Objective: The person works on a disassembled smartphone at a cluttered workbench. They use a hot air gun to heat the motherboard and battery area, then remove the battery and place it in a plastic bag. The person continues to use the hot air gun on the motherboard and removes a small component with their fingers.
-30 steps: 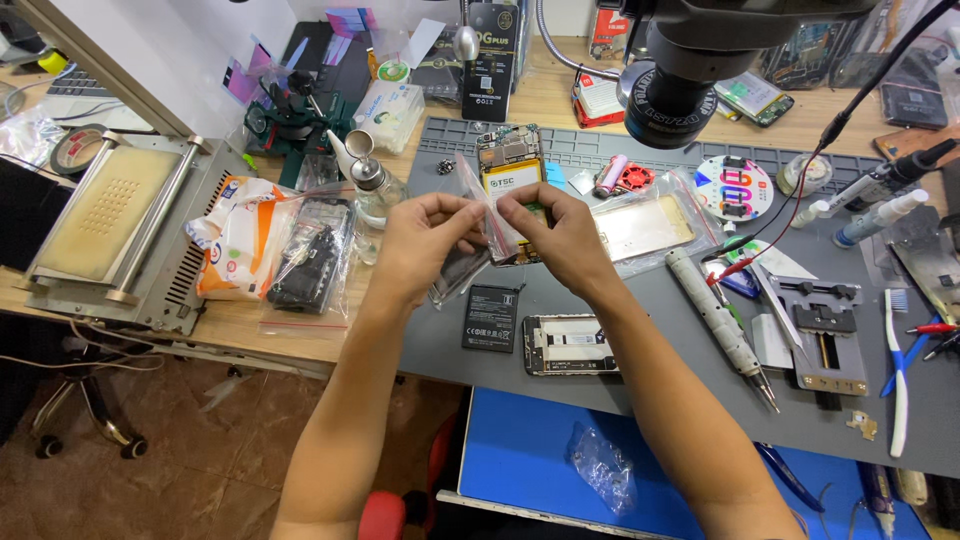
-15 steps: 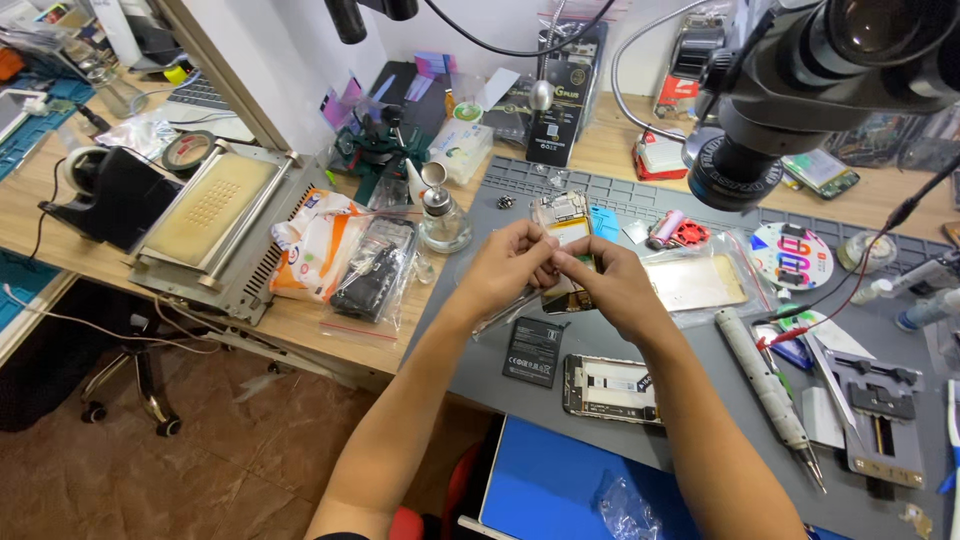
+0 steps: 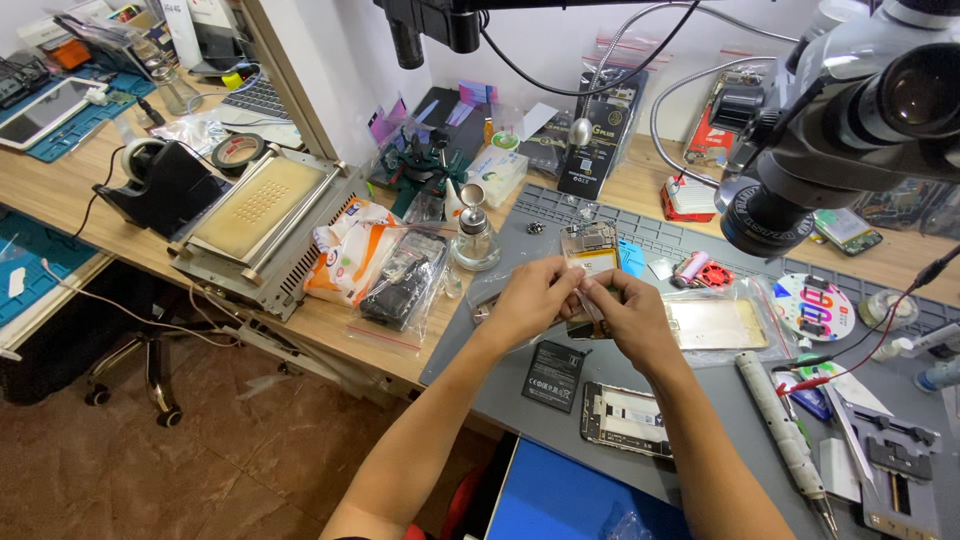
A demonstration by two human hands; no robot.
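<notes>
Pale white wall (image 3: 330, 60) behind, evenly lit, perhaps by daylight, source out of view. Long wooden surface (image 3: 100, 215) running along it, a grey mat (image 3: 520, 385) laid over the near part. Brown mottled tile floor (image 3: 200, 470) below. Wheeled chair base (image 3: 140, 385) tucked under the edge. Blue mat (image 3: 60, 120) on a second surface at far left.

Both hands are meeting over the grey mat (image 3: 500, 390) on the tabletop (image 3: 330, 330): the left hand (image 3: 532, 298) and right hand (image 3: 632, 318) are pinching a small phone part in a clear bag (image 3: 588, 305). A black phone battery (image 3: 553, 375) and an opened phone frame (image 3: 628, 417) are lying just below them.
</notes>
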